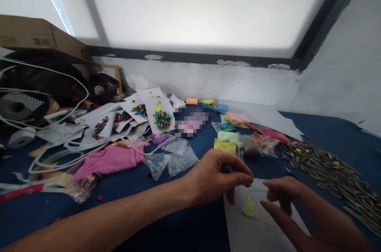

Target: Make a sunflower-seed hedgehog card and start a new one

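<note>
My left hand hovers over the upper left edge of a white paper sheet, thumb and index fingertips pressed together. Whatever may be between them is too small to make out. Facing it from the right, my right hand is open above the same sheet, with a gap between thumb and index finger and nothing visible in it. On the paper, between and below the hands, lies a small flattened piece of yellow modelling clay inside a faint drawn outline.
Striped sunflower seeds spread at the right. Bagged clay, including a yellow packet, lies beyond my hands. Finished seed pictures are piled at the back left, near a pink cloth, white cables and a cardboard box.
</note>
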A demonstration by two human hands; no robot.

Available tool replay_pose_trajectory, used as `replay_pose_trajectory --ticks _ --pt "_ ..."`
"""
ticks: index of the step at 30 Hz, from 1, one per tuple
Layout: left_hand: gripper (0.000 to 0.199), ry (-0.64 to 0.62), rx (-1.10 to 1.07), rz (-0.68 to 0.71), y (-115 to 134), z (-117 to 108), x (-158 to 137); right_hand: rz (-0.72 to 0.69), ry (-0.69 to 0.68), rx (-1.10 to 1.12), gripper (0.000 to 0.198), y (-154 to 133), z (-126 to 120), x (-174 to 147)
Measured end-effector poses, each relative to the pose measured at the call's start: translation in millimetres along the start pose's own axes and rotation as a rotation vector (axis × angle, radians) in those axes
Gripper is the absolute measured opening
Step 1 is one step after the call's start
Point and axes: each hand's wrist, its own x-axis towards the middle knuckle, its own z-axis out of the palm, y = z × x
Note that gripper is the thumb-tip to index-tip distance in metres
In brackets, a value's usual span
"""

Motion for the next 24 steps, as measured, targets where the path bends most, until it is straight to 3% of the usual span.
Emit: replay_pose_trajectory --ticks 4,10,19,24 --pt "0.016 0.011 -0.004 -0.001 -3.8 -0.2 0.4 -0.024 0.016 -0.002 0.032 -3.4 1.8 8.8" --pt "0.039 -0.080 -0.126 -0.030 -0.3 3.4 -0.9 -0.036 -0.002 0.200 0.008 -18.2 1.1 21.2" --pt "0.047 -0.068 -0.153 0.004 1.1 1.6 -1.1 -0.014 -0.025 0.160 0.011 -16.9 -4.5 19.2" --pt "0.044 -0.159 -0.030 -0.052 1.2 -1.0 -3.8 -0.024 0.027 0.147 0.014 -19.2 -4.0 20.3"
